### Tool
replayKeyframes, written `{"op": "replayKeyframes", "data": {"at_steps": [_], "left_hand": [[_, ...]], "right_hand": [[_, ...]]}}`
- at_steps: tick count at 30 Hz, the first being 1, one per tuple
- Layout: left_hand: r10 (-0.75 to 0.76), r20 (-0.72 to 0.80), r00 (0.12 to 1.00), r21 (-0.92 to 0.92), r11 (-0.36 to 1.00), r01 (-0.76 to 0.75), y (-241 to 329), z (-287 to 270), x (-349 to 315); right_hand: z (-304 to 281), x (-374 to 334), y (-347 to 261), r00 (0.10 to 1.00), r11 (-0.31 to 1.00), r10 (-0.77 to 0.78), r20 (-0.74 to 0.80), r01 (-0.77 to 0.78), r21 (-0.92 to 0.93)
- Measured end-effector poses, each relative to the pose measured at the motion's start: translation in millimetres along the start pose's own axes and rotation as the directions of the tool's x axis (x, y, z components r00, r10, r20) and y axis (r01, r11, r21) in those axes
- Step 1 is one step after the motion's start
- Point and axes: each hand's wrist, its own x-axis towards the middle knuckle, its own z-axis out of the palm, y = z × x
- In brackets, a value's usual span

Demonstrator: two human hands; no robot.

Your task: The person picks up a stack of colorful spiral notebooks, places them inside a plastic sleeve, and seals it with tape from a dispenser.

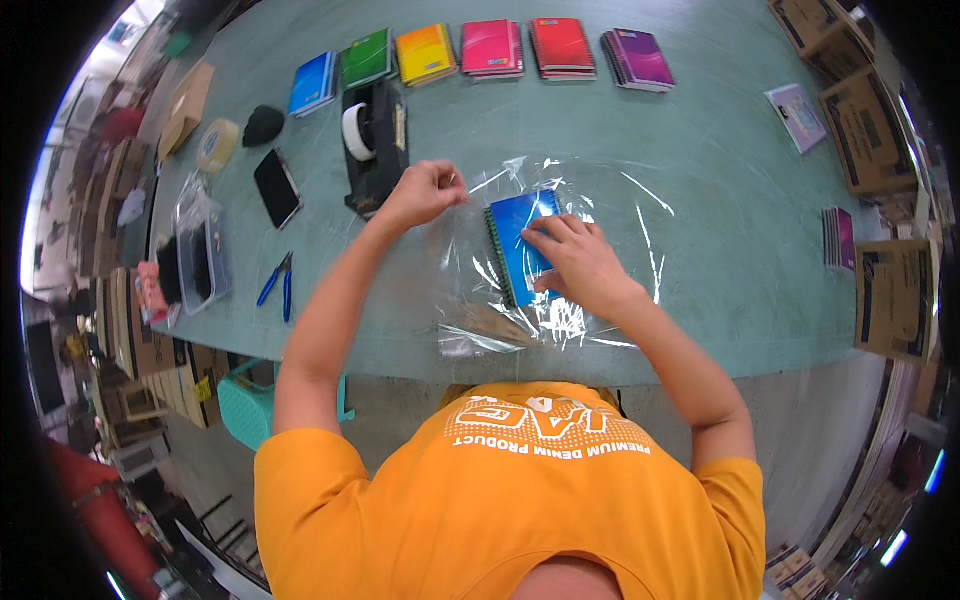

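Note:
A blue spiral notebook (512,232) lies on a sheet of clear plastic film (565,322), its green coil along the left side. Glints of film show around it, and I cannot tell how much covers the cover. My right hand (585,262) rests on the notebook's right part, fingers spread and thumb apart. Left of the notebook, my left hand (428,193) is raised with its fingertips pinched together; anything between them is too small to make out. Just beyond that hand stands a black tape dispenser (382,178) with a roll of tape (356,132).
Along the far side lie blue (314,84), green (367,60), yellow (426,54), pink (491,49), red (562,49) and purple notebooks (638,60). A phone (277,188), blue-handled cutters (276,286) and a clear plastic box (204,255) sit leftward; cardboard boxes (893,300) stand right.

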Motion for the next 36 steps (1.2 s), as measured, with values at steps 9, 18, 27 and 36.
{"op": "replayKeyframes", "data": {"at_steps": [9, 18, 27, 36], "left_hand": [[-0.41, -0.252, 0.877, -0.731, 0.674, 0.105, 31, 80, -90], [0.47, -0.164, 0.867, 0.61, 0.739, -0.285, 72, 109, -86], [-0.079, 0.062, 0.995, 0.475, 0.879, 0.04, 107, 107, -61], [-0.116, 0.039, 0.992, 0.491, 0.867, 0.082, 115, 108, -58]], "right_hand": [[6, 5, 23, 0.984, 0.984, -0.177, -0.026, 0.177, 0.027], [16, 13, 43, 0.973, 0.971, -0.231, 0.008, 0.231, 0.057], [2, 38, 61, 0.936, 0.947, -0.307, 0.173, 0.282, 0.155], [-5, 107, 71, 0.971, 0.969, -0.066, -0.231, 0.117, 0.217]]}}
